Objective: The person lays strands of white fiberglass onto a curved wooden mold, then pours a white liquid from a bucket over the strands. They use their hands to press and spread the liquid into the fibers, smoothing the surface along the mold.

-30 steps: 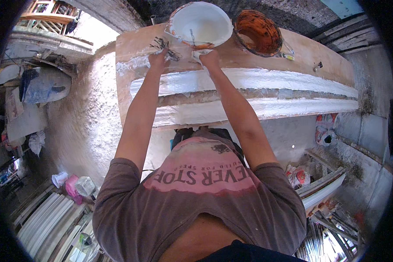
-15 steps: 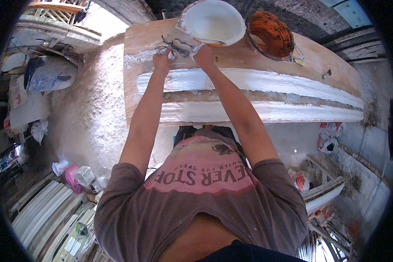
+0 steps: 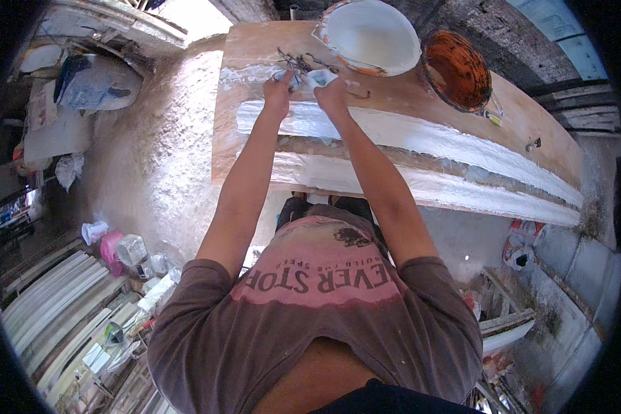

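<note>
The dark strands [image 3: 297, 62] lie on the desk [image 3: 255, 45], short of the white basin [image 3: 345, 21]. The left hand [image 3: 277, 94] curls narrowly around a whitish wad [image 3: 295, 82]; the right hand [image 3: 332, 95] pinches a white piece [image 3: 321, 77]. Whether either grips strands, I cannot tell. Handling them well likely calls for light, even finger pressure, wrists clear of the white strips [image 3: 407, 131].

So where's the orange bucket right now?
In the head view, the orange bucket sits upper right, on the board by its far edge, just right of the white basin.
</note>
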A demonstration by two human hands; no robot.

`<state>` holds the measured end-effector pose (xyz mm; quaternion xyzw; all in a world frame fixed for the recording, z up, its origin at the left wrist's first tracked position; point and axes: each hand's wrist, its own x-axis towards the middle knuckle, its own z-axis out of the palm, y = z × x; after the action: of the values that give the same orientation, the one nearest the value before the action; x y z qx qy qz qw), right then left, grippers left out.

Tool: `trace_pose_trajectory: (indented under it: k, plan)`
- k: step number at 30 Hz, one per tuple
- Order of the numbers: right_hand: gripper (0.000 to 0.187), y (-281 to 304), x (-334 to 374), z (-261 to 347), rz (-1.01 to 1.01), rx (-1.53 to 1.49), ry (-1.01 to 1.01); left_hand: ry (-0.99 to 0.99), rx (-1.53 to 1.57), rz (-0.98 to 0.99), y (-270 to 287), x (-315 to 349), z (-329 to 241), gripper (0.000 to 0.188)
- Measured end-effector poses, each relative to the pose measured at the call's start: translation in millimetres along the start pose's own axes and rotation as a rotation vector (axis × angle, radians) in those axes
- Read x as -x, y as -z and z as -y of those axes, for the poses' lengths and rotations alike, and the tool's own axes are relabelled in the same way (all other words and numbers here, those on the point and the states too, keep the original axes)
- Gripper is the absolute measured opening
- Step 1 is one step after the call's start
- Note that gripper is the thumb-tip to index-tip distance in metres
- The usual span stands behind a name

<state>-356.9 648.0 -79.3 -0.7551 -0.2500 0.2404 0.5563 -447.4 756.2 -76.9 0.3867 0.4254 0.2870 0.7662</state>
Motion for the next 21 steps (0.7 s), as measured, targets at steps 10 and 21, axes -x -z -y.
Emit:
trace_pose_trajectory:
  k: [10, 21]
  plan:
    - [0.025, -35, 30, 11, -0.140, 0.221, 0.030, -0.037, -0.166, 0.058, 117, 63, -49, 0.027]
    - [0.029, -142, 55, -19, 0.023, 0.702, 0.108, 0.115, -0.111, 0.086, 291, 62, -111, 0.028]
